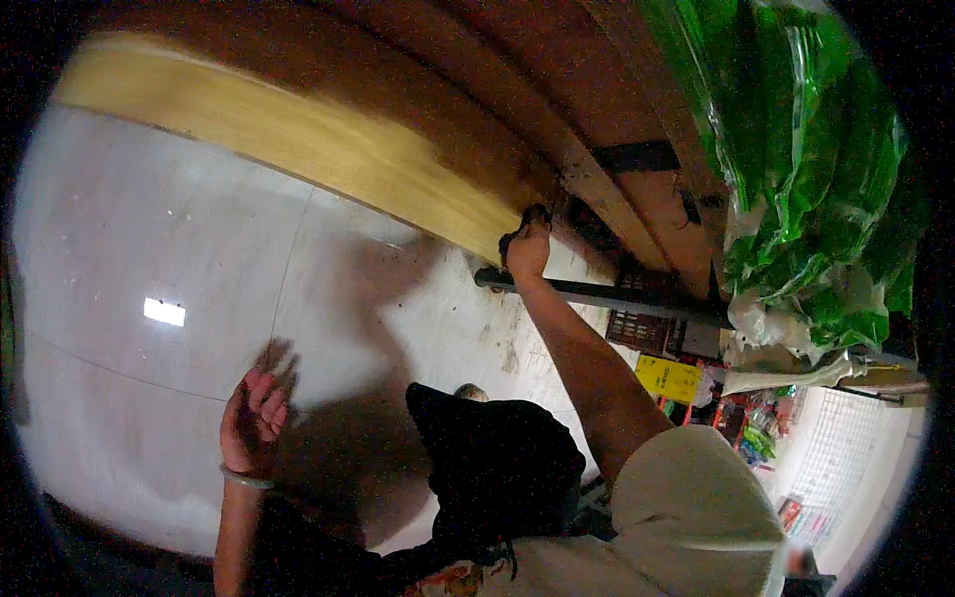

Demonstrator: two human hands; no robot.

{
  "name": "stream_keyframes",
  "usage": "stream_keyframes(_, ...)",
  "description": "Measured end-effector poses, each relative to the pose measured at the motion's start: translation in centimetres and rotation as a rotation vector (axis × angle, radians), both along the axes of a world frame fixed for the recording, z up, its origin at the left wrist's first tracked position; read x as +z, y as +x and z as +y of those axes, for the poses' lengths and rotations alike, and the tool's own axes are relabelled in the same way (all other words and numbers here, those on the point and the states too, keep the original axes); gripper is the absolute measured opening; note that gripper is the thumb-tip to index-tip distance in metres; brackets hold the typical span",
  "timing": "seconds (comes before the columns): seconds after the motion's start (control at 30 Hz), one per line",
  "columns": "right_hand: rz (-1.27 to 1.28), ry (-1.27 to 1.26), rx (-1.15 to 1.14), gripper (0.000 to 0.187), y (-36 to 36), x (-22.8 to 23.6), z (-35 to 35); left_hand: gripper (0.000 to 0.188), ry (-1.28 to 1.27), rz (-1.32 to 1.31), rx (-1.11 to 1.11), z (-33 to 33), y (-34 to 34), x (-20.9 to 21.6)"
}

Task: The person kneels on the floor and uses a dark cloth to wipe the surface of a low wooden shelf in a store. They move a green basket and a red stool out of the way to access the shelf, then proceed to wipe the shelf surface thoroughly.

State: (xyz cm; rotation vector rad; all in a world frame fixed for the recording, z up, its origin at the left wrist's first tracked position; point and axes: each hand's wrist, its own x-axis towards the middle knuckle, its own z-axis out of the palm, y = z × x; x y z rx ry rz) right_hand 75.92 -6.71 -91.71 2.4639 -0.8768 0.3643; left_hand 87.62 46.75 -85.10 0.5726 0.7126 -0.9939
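Right hand (527,249) grips a small dark thing at the shelf (298,139) edge above the bar (597,294); left hand (254,418) hangs loosely open, empty, well apart.

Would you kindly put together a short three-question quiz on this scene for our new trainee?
1. True or false: the right hand is raised to the edge of the yellow wooden board, just above the dark metal bar.
2. Which best describes the left hand?
A. gripping the bar
B. raised with loosely curled fingers, holding nothing
C. holding a green bag
3. Fill in: the packets stacked at the upper right are wrapped in shiny ______ plastic.

Key: 1 true; 2 B; 3 green.
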Motion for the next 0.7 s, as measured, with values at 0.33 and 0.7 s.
stream_keyframes(0.33, 0.856, -0.278, 0.189, 0.019, -0.4, 1.1, -17.4, 0.042, 0.024, -0.037, -0.042, 0.1, -0.2, 0.2)
stream_keyframes(0.7, 0.640, 0.230, -0.368, 0.046, 0.9, 9.1, 8.7, 0.043, -0.255, -0.016, -0.060, 0.3, -1.2, -1.9)
